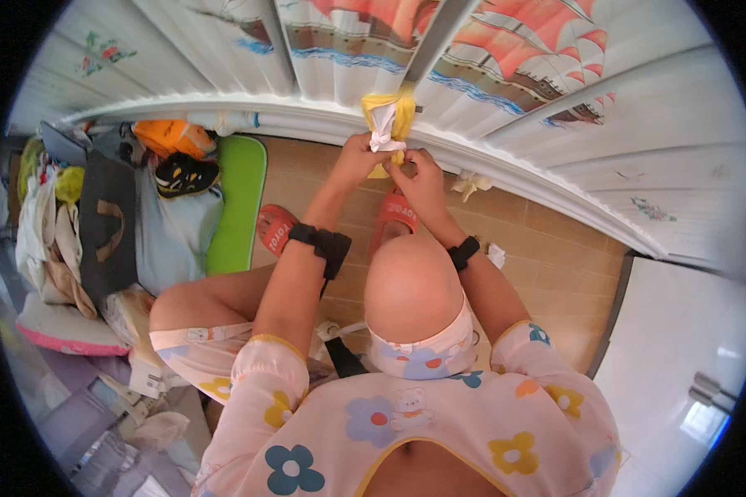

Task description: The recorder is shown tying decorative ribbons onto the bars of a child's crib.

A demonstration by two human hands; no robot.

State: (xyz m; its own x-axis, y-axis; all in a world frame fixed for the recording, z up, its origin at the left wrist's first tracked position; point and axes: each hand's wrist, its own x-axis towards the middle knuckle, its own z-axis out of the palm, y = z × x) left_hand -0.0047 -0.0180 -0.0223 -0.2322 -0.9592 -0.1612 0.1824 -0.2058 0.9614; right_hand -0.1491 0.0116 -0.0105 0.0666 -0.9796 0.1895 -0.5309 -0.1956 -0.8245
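Observation:
A yellow cloth [404,112] and a knotted white cloth [383,124] hang together at the foot of a grey upright on the panelled front. My left hand [355,160] grips the cloths from the left, just beside the white knot. From the right, my right hand [421,179] pinches the lower yellow end between thumb and fingers. Both hands nearly meet under the knot. How the cloths are fixed to the upright cannot be made out. Black bands sit around both forearms.
White panels [360,81] with printed sailing ships rise ahead. At left lie a green board [239,199], a black shoe [186,175], an orange bag [174,138] and a dark grey fabric box [107,217]. A crumpled pale cloth [471,184] lies on the tiled floor [547,261]. A white cabinet [659,329] stands right.

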